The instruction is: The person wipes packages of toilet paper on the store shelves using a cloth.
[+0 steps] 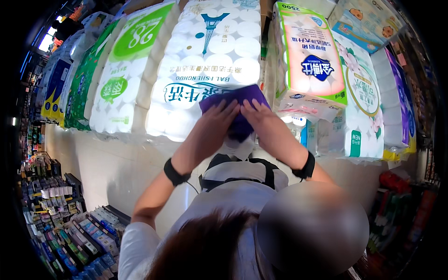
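Note:
A dark purple cloth (252, 93) lies folded over the near end of a large white toilet-roll pack (213, 42), which bears a blue tower print. My left hand (215, 120) rests on the cloth's left part, its fingers over the fabric. From the other side, my right hand (260, 117) has its fingertips on the same cloth. The two hands almost meet at their fingertips. Part of the cloth hangs below them at the pack's front edge. My thumbs and the underside of the cloth are hidden.
A green-and-white toilet-roll pack (134, 52) stands to the left. To the right are a pink-and-green tissue pack (311, 45) and a white pack with flower prints (362, 87). Shelves of small boxed goods (84, 234) stand at lower left, over a pale tiled floor (105, 168).

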Demonstrator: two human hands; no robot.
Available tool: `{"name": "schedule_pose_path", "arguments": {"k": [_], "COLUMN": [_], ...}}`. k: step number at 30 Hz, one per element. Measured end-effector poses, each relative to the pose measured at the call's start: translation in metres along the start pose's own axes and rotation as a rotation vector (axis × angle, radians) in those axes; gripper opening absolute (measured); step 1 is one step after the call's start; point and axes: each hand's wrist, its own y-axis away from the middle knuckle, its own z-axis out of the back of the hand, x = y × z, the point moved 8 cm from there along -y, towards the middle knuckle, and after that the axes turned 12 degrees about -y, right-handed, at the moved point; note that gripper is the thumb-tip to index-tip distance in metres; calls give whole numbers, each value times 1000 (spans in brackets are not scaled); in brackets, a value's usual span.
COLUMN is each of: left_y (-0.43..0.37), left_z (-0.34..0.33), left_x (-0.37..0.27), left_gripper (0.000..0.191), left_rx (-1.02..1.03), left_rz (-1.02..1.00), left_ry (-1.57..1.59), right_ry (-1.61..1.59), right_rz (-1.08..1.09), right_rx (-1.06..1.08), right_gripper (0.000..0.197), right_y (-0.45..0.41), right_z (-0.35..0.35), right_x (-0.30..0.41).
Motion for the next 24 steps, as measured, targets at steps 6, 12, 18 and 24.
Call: {"name": "schedule_pose_path", "arguments": {"k": [6, 12, 18, 24], "left_y": [44, 90, 143, 143], "left_z": [41, 194, 258, 268], "left_x": [-10, -45, -49, -48], "left_gripper": [50, 24, 21, 20], "left_rx": [47, -315, -1716, -1102], "left_rz": [36, -621, -535, -553], "left_ry": [516, 828, 1182, 1390], "right_ry": [75, 56, -20, 129], "right_rz": [-21, 91, 82, -3], "right_rx": [-82, -67, -99, -85], "right_gripper": [76, 65, 66, 58], "right_y": [7, -33, -113, -138], "right_z": [-19, -9, -5, 0], "right_x": [16, -2, -48, -69]}}
